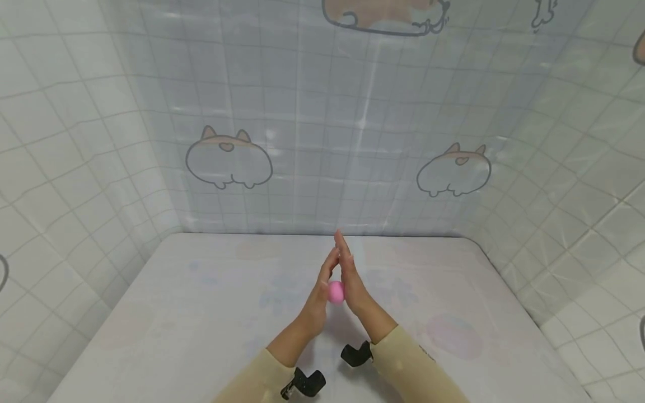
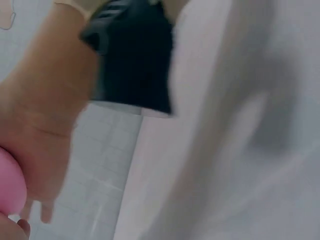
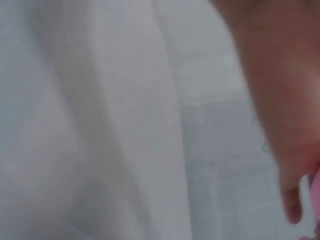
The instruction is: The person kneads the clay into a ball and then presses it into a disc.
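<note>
A small pink ball [image 1: 336, 292] is held between the two palms, in the middle of the head view. The left hand [image 1: 319, 299] bears on it from the left with its fingers extended. From the other side the right hand [image 1: 355, 288] presses on it, fingers straight and pointing away. Their fingertips lean together beyond the ball. In the left wrist view the pink ball [image 2: 11, 185] shows at the left edge, against a palm. Only a sliver of the pink ball [image 3: 316, 197] appears at the right edge of the right wrist view.
A pale tabletop [image 1: 201, 313] with faint coloured prints lies below the hands. Around it stand walls covered in a tiled, cartoon-printed sheet [image 1: 322, 140]. A black wrist camera [image 1: 308, 383] sits on the left cuff, another black wrist camera [image 1: 355, 354] on the right.
</note>
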Available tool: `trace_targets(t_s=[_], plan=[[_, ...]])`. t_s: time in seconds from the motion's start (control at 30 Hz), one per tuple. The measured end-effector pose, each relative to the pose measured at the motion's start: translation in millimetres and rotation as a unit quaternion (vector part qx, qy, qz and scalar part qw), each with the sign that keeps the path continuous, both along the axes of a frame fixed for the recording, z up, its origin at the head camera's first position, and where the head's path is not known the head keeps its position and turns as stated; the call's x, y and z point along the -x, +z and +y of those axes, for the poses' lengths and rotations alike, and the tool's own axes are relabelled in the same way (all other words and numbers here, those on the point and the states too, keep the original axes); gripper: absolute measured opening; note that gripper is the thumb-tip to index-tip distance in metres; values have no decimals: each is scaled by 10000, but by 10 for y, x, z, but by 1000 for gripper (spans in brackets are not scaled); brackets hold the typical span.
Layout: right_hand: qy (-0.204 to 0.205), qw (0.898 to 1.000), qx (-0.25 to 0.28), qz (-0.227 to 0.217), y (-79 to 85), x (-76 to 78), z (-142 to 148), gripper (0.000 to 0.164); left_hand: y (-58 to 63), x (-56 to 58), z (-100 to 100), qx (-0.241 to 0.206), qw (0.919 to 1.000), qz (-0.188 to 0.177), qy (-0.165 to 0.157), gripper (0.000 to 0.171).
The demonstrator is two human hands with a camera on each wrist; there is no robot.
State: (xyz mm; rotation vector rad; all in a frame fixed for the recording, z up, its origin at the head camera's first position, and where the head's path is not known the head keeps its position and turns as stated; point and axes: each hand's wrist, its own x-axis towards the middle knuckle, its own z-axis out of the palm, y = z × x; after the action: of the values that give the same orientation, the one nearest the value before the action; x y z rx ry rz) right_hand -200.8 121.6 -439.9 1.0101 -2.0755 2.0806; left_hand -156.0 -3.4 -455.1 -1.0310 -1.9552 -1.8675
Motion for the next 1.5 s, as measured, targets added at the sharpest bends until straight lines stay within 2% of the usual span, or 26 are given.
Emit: trace_targets(t_s=[0.07, 0.17, 0.3, 0.43, 0.6, 0.8, 0.97, 1.17, 1.3, 1.43, 1.5], plan=[[182, 9998, -9, 76, -40, 6, -3, 72, 34, 7, 7, -157, 9998, 136, 61, 77], [295, 9990, -146, 309, -88, -15, -20, 69, 74, 22, 12, -249, 9987, 277, 355, 77], [366, 9971, -262, 607, -113, -84, -72, 72, 111, 41, 9, -196, 9949, 221, 965, 78], [517, 9954, -250, 762, -118, -176, -123, 76, 138, 81, -16, -170, 9902, 39, 1387, 77], [600, 9941, -195, 882, -87, -282, -143, 76, 153, 149, -70, -231, 9876, -179, 1544, 78], [572, 9941, -73, 923, 41, -362, -122, 79, 104, 213, -116, -192, 9834, -528, 1723, 76], [279, 9927, -97, 1167, 140, -345, -90, 82, 5, 201, -109, 117, 9874, -864, 1324, 79], [-115, 9932, -259, 1129, 183, -283, -54, 85, -87, 140, -76, 592, 9866, -1252, 862, 82], [-248, 9944, -404, 947, 161, -197, -37, 87, -102, 117, -66, 600, 9892, -1218, 559, 82], [-328, 9948, -667, 691, 96, -93, -30, 89, -77, 102, -59, 322, 9944, -997, 136, 78], [-302, 9944, -839, 573, 55, -53, -31, 89, -43, 91, -56, 140, 9962, -855, 89, 75]])
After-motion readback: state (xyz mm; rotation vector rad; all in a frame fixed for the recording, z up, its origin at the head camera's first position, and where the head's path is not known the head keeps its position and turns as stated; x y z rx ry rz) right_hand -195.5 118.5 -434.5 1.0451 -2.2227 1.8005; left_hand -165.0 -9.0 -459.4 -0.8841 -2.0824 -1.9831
